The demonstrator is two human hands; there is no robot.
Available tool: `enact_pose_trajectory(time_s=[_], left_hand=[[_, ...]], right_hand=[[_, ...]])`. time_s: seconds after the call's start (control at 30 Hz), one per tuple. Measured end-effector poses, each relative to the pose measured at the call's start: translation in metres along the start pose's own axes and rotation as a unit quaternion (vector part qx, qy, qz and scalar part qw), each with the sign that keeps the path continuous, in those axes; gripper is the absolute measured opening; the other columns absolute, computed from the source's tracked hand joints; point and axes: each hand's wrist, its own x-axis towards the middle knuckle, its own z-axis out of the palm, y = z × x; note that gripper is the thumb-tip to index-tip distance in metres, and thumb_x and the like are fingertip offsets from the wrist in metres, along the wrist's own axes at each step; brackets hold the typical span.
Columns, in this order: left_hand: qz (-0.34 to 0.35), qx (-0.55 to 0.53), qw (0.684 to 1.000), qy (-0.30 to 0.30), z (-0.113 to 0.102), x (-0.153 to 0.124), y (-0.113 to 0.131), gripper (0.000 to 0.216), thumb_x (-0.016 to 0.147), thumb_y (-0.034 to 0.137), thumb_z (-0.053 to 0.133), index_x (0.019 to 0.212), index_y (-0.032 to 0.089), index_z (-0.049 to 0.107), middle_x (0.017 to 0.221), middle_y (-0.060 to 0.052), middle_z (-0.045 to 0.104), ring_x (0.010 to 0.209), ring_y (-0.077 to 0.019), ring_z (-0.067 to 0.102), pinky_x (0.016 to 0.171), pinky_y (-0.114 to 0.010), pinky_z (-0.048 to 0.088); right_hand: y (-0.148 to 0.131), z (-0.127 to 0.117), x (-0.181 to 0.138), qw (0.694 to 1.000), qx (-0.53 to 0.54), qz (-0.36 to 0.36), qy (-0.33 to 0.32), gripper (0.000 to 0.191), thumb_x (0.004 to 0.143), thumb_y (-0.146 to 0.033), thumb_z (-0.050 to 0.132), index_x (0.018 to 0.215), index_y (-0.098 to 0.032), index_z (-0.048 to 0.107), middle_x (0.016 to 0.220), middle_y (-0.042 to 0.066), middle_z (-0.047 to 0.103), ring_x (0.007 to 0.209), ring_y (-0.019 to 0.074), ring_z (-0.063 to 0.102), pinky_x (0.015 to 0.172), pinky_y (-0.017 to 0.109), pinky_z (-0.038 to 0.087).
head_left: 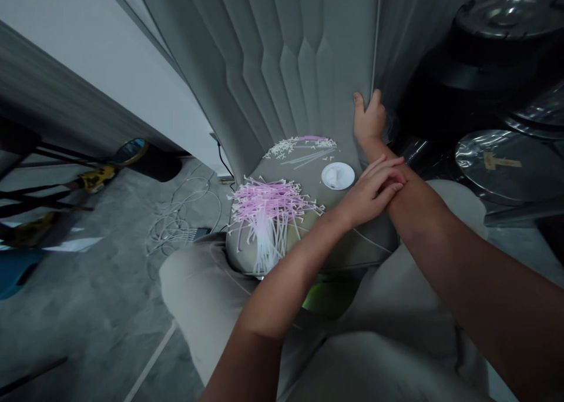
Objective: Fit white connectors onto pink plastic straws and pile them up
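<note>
I saw the left hand (368, 193) lying open and empty on the right forearm (416, 208), the right hand (369, 121) with fingers (375, 100) curled against a pleated chair back (264, 55), pink plastic strips (268, 205) nearby.

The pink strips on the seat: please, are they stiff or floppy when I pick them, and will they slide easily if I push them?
The pink strips look thin and light, so each will probably bend a little. They lie loose and crossed in a heap, so a push would likely move many together. Those at the front of the seat may slip off.
</note>
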Motion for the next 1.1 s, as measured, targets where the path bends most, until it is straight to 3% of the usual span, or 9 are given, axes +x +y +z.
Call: enact_pose_trajectory(time_s=[0.3,0.7,1.1], left_hand=[[0.009,0.046,0.998,-0.041,-0.006,0.002,0.003,0.022,0.099,0.028,0.035,0.108,0.019,0.054,0.131,-0.010,0.057,0.138,-0.0174,0.041,0.121,-0.046,0.025],[-0.023,0.092,0.991,-0.099,-0.018,0.007,0.014,0.026,0.098,0.029,0.035,0.108,0.017,0.056,0.140,-0.016,0.050,0.142,-0.0210,0.035,0.117,-0.046,0.031],[-0.010,0.079,0.994,-0.076,-0.015,0.005,0.010,0.024,0.098,0.030,0.037,0.105,0.018,0.056,0.138,-0.014,0.053,0.141,-0.0222,0.036,0.116,-0.048,0.033]], right_hand=[[0.001,0.001,0.000,1.000,-0.009,0.000,0.005,0.050,0.099,-0.054,0.031,0.117,-0.011,0.049,0.100,0.018,0.070,0.086,0.0245,0.065,0.073,0.034,0.039],[0.002,0.004,0.001,1.000,-0.017,0.002,0.006,0.052,0.098,-0.055,0.031,0.119,-0.010,0.048,0.100,0.018,0.070,0.087,0.0247,0.066,0.073,0.033,0.040],[0.002,0.004,0.001,1.000,-0.021,0.000,0.006,0.054,0.098,-0.057,0.028,0.119,-0.011,0.048,0.101,0.017,0.070,0.085,0.0230,0.064,0.074,0.033,0.041]])
